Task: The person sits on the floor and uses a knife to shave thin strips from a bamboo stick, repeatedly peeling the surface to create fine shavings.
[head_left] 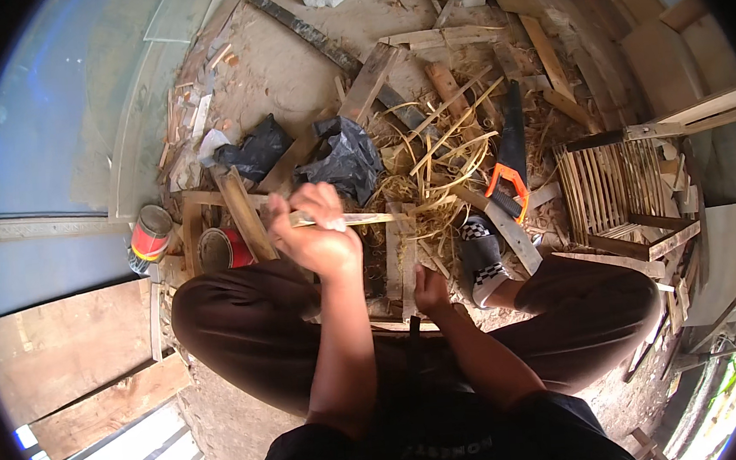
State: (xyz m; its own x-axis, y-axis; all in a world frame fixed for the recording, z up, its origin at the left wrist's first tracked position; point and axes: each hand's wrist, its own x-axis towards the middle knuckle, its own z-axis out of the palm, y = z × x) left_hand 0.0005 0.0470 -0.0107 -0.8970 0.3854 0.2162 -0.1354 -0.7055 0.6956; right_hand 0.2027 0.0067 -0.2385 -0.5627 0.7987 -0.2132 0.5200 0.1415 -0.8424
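Note:
My left hand [321, 231], smeared by motion, is closed round the pale wooden handle of a hammer [369, 219]. The handle points right, and its blurred head lies over an upright wooden piece [395, 262] between my legs. Close to the lower end of that wood is my right hand [431, 290], its fingers curled; what they hold is hidden. Thin curled wood strips [440, 159] lie in a heap beyond both hands.
An orange-handled saw [510, 186] leans right of the shavings. Farther right stands a slatted wooden frame [620, 193]. Black plastic bags [345, 158] and loose boards lie ahead. Two paint cans [152, 232] are at left, near a wooden board [248, 215]. My socked foot [480, 251] is close right.

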